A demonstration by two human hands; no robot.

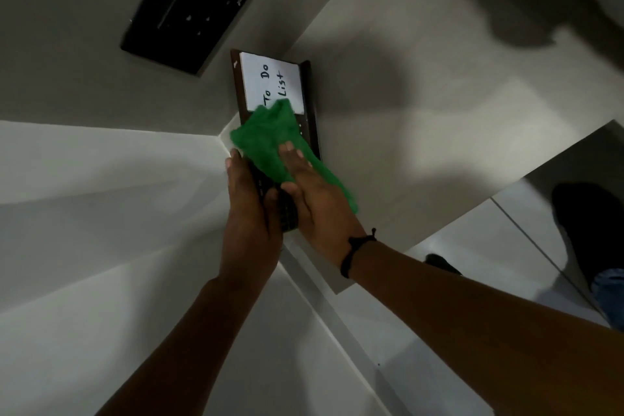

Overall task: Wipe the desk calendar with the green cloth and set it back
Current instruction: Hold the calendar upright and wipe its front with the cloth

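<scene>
The desk calendar [275, 94], a dark brown frame with a white card reading "To Do List" in black handwriting, is lying at the middle of the view, its far end near the corner where the pale wall meets the desk [422, 94], its near end lifted into the person's hands. The green cloth [270, 142] is lying bunched over the lower part of the card and the frame below it, trailing back toward the wrist along the calendar's right edge. The right hand [314, 203] is pressing flat on the cloth, fingers stretched out and close together, palm down, so it is holding the cloth against the calendar rather than gripping it. The left hand [251, 209] is wrapped around the calendar's near end from the left side, thumb on top and fingers curled under, holding the frame steady. A black cord bracelet [354, 252] is sitting on the right wrist. Up and to the left, well apart from the calendar, a black rectangular panel [199, 3] with a metal fitting is showing against the grey surface. At the right edge, below the desk's edge, a dark shoe [584, 230] and a bit of blue denim [611, 294] are showing over the glossy floor [489, 246].
</scene>
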